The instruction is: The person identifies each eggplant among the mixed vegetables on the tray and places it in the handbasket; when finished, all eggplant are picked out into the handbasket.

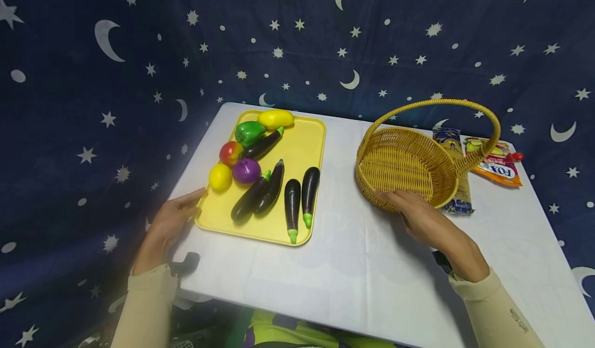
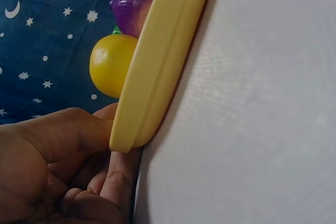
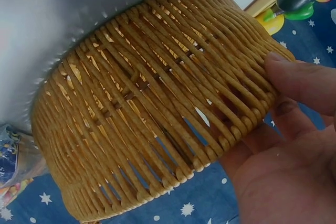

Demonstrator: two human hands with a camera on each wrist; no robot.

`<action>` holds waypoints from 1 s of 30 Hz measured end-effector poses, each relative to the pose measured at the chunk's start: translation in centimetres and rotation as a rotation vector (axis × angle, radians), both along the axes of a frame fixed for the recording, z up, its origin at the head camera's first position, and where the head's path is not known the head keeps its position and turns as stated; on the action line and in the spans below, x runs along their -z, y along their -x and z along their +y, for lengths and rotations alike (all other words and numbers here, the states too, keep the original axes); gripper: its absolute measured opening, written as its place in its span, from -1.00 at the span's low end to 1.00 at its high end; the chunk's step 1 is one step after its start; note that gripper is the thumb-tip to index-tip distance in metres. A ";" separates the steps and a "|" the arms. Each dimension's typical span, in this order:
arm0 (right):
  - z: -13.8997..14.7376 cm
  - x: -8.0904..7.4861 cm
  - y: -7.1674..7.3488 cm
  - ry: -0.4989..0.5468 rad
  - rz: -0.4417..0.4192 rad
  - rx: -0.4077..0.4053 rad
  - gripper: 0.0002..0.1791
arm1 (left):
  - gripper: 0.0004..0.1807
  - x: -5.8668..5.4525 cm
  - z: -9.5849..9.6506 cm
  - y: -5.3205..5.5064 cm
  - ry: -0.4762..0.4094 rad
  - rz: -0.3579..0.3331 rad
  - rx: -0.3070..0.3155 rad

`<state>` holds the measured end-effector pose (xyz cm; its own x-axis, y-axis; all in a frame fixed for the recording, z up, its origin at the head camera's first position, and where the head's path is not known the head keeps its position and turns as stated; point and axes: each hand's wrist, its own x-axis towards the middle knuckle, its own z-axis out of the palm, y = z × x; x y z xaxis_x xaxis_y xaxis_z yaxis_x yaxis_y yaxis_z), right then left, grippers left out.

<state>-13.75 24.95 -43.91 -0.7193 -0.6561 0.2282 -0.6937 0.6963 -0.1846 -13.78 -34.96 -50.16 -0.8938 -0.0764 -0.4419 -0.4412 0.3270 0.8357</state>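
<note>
And here we have both hands at work across the white table (image 1: 344,270): the left hand (image 1: 169,224) is at the near-left corner of the yellow tray (image 1: 302,141), pinching its edge, thumb and fingers closed about the rim with just the tray's thickness between them. Over on the right, the right hand (image 1: 420,216) has the near rim of the wicker basket (image 1: 395,170), thumb against the weave and fingers curled behind it; how tightly either hand squeezes, I cannot tell. The basket sits right of the tray, well apart from it, its handle arching up over the top. On the tray, what a line-up: 5 eggplants (image 1: 292,208), 2 of them side by side at the right edge, 2 leaning together near the middle, and 1 up beside the green pepper (image 1: 250,133). Behind that pepper lies a long yellow fruit (image 1: 276,119) at the far rim, while down the left come a red-and-yellow fruit (image 1: 231,154), a purple vegetable (image 1: 246,171) and a yellow lemon (image 1: 220,177), the lemon nearest the left hand. Beyond the basket, 2 packets: a blue-ended pack (image 1: 462,198), partly hidden by the wicker, and a red-and-orange pouch (image 1: 499,171) to its right.
</note>
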 end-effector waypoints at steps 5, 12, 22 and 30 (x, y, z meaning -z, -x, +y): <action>0.0 0.0 -0.4 -0.006 -0.016 0.007 -0.24 | -0.31 -0.1 0.1 0.0 0.005 -0.006 -0.011; -0.1 0.0 -0.8 0.001 0.018 -0.020 -0.24 | -0.29 -0.1 0.2 0.0 -0.014 -0.009 -0.024; -0.1 0.1 -0.9 0.008 0.039 -0.034 -0.22 | -0.28 0.0 0.0 0.1 -0.021 0.020 -0.016; -0.2 0.0 -1.0 0.021 0.049 -0.035 -0.16 | -0.28 0.3 0.0 0.2 -0.014 -0.007 -0.030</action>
